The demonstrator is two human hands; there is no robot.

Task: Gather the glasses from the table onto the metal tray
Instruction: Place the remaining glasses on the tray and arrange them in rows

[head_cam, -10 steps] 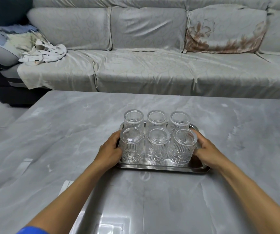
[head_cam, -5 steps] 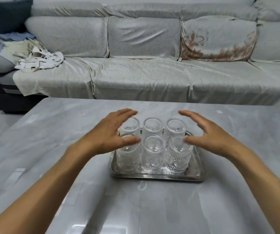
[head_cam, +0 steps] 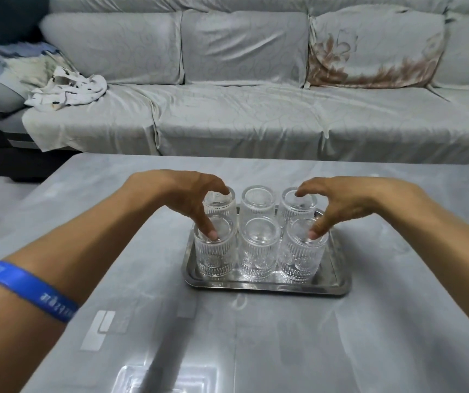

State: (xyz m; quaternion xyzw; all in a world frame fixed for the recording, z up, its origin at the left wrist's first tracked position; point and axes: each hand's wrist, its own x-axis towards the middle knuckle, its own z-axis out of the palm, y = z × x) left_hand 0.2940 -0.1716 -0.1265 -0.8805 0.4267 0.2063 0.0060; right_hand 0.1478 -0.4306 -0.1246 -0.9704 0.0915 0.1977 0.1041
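six ribbed clear glasses [head_cam: 260,245] stand on the shiny rectangular metal tray [head_cam: 267,286]; left hand [head_cam: 191,199] and right hand [head_cam: 343,202], spread wide, touch the outer columns' tops, holding nothing.

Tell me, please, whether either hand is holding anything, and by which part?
Nothing is lifted. The left hand and right hand each span two end glasses on the metal tray, fingertips on their upturned bases.

The glasses [head_cam: 260,248] were clear, ribbed glass with embossed bases, standing on a polished, mirror-bright metal tray [head_cam: 267,287]. The table [head_cam: 284,336] had a glossy, grey marble-look top. Wrinkled, satiny patterned cloth covered the sofa [head_cam: 256,117].
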